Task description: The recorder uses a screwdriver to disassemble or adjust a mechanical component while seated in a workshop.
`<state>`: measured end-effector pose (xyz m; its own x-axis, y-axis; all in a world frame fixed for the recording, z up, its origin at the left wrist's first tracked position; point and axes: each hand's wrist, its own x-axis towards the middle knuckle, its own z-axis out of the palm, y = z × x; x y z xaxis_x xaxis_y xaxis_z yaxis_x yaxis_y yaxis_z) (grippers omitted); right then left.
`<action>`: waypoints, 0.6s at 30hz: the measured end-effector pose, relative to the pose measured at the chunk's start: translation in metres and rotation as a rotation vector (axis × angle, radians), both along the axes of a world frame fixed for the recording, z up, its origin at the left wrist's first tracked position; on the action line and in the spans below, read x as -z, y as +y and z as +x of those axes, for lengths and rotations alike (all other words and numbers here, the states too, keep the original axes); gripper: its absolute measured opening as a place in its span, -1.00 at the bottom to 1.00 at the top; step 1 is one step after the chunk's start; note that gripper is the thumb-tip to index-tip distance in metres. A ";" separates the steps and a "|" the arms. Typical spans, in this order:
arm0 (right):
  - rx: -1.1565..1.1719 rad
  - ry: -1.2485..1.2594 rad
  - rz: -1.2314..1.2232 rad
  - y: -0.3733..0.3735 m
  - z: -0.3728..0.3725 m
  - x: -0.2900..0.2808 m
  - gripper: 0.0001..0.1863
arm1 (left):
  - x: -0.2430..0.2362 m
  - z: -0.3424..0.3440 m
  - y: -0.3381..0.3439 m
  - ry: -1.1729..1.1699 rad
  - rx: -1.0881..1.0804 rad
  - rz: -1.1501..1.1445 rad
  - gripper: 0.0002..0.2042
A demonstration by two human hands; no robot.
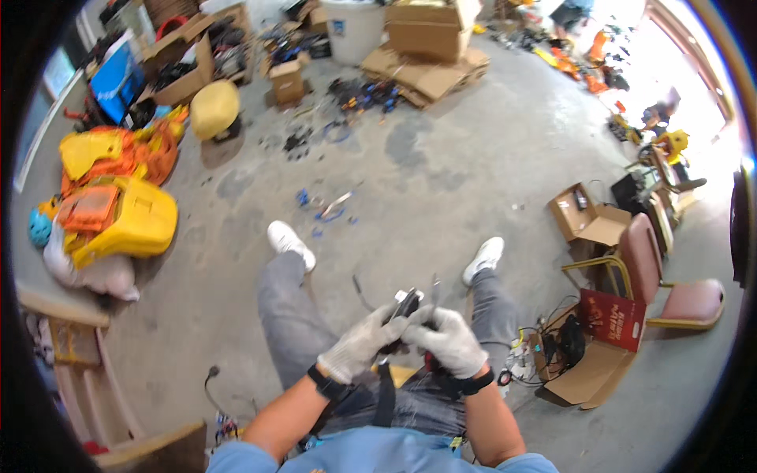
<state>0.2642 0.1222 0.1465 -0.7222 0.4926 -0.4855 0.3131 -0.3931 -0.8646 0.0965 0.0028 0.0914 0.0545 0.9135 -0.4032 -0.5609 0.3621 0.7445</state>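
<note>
Both of my hands wear white knit gloves and meet over my lap, between my knees in grey trousers. My left hand (pixel 361 344) and my right hand (pixel 451 340) are closed together around a small dark device (pixel 406 304) with a black body and a shiny part at its top. A thin metal rod (pixel 434 290) sticks up beside it from my right hand. A black strap (pixel 385 394) hangs down below my hands. What exactly the device is cannot be made out.
Yellow and orange plastic machine housings (pixel 118 213) lie on the concrete floor at left. Open cardboard boxes (pixel 587 221) and a red padded chair (pixel 670 292) stand at right, with cables (pixel 544 343) and a red box (pixel 611 319). Cardboard stacks (pixel 430 47) sit far back.
</note>
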 end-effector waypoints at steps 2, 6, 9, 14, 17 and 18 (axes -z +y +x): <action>0.013 -0.005 -0.019 -0.007 0.002 0.004 -0.81 | 0.001 0.005 -0.003 -0.058 -0.044 0.009 -0.24; 0.057 0.008 0.017 -0.005 0.004 0.005 -0.84 | -0.011 0.006 0.002 0.014 -0.079 0.070 -0.38; 0.174 0.046 0.212 -0.002 0.013 0.009 -0.87 | -0.018 0.002 0.009 0.632 -0.112 0.112 -0.57; 0.242 0.003 0.225 0.002 0.006 -0.024 -0.91 | -0.026 0.002 0.023 -0.192 -0.271 0.130 -0.62; 0.213 0.010 0.297 -0.007 0.002 -0.014 -0.90 | -0.014 -0.005 0.019 0.110 -0.187 0.177 -0.62; 0.213 0.054 0.363 -0.011 0.000 -0.012 -0.90 | -0.015 -0.003 0.016 0.105 -0.187 0.170 -0.62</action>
<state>0.2639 0.1115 0.1580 -0.6056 0.7656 -0.2173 0.2084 -0.1109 -0.9717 0.0934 0.0185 0.1061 -0.1553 0.9588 -0.2378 -0.5230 0.1244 0.8432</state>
